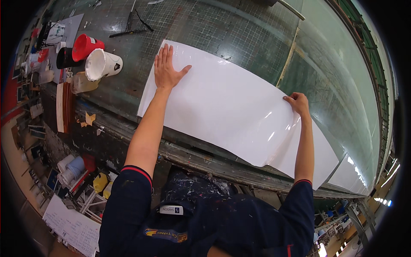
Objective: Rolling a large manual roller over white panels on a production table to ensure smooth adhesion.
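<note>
A large glossy white sheet (pixel 218 94) lies across the worktable in front of me, its right part buckled and lifted a little. My left hand (pixel 168 70) rests flat near the sheet's far left corner, fingers stretched and thumb spread. At the sheet's far right edge, my right hand (pixel 298 103) pinches the edge between thumb and fingers. Beneath the raised right part, another white sheet or a further layer (pixel 319 158) shows; I cannot tell which.
Left of the sheet stand a white bucket (pixel 112 65), a red bucket (pixel 87 46), a black bucket (pixel 65 58) and a cloudy jar (pixel 84 83). A black tool (pixel 128 32) lies at the back. The table's near edge (pixel 192 160) runs just below the sheet.
</note>
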`<state>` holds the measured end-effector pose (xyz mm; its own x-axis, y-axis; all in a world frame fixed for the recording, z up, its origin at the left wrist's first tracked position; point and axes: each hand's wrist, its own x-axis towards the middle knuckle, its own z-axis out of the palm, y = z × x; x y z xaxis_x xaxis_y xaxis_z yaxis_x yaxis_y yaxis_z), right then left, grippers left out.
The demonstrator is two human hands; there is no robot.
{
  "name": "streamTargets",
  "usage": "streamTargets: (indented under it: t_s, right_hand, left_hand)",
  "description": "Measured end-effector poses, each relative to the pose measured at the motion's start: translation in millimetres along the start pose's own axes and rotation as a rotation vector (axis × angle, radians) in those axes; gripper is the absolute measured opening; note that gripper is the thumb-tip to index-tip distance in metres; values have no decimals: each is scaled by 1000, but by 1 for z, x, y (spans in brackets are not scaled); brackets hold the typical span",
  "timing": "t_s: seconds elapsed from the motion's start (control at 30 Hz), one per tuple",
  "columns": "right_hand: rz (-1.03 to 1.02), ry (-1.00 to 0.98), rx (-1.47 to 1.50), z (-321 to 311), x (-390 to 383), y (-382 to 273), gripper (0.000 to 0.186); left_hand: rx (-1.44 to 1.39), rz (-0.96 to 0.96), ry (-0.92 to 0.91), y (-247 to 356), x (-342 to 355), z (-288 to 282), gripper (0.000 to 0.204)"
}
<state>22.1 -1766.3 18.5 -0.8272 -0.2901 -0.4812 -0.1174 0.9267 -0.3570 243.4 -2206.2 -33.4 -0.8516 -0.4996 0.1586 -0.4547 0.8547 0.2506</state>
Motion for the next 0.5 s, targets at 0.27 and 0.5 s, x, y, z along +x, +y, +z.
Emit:
streamTargets:
  t_s: [0.27, 0.5]
  right_hand:
    - [-85, 218, -400, 25, -28, 0, 47]
    - [-142, 786, 127, 126, -213, 4, 56]
  left_hand:
    - [200, -16, -17, 17, -13, 0, 86]
    - [77, 283, -61, 126, -181, -8, 71]
